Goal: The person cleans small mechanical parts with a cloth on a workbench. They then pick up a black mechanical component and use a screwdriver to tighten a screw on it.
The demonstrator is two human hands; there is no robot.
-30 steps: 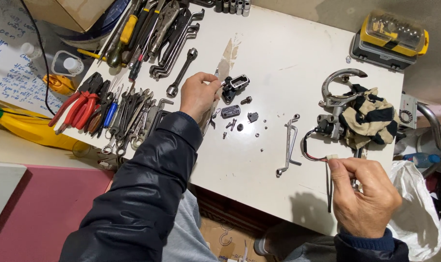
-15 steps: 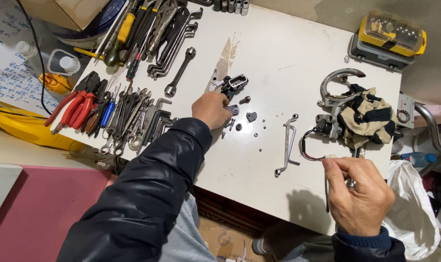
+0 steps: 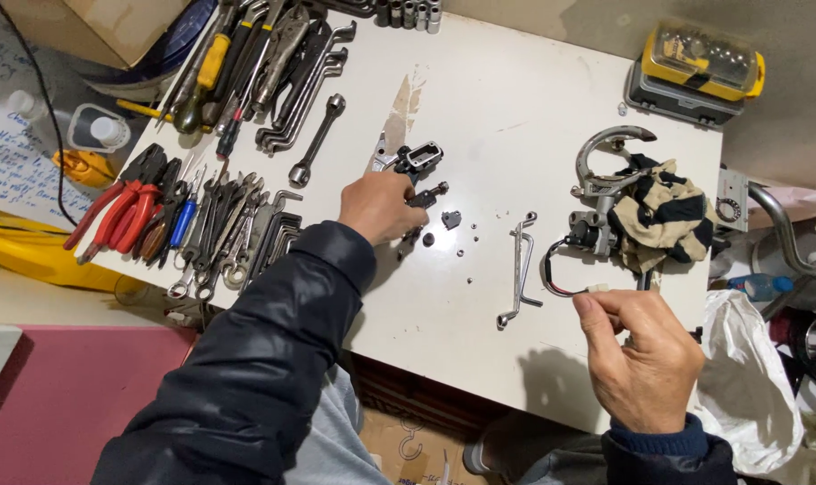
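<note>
Frame centre, on the white table (image 3: pixel 516 108): our left hand (image 3: pixel 378 207) closes on a small black metal part (image 3: pixel 423 198), rigid, light, easy to fumble; pinch its sides. Lower right, our right hand (image 3: pixel 643 359) pinches a thin tool, mostly hidden.

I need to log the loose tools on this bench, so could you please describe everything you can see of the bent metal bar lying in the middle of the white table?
The bent metal bar is a slim, shiny silver tool, apparently steel, with a straight shaft and both ends cranked sideways into small ring-like heads. It lies flat and nearly upright in the picture on the white table, with another short piece seemingly beside or under it. Neither the left hand nor the right hand touches it; it sits between them.
</note>
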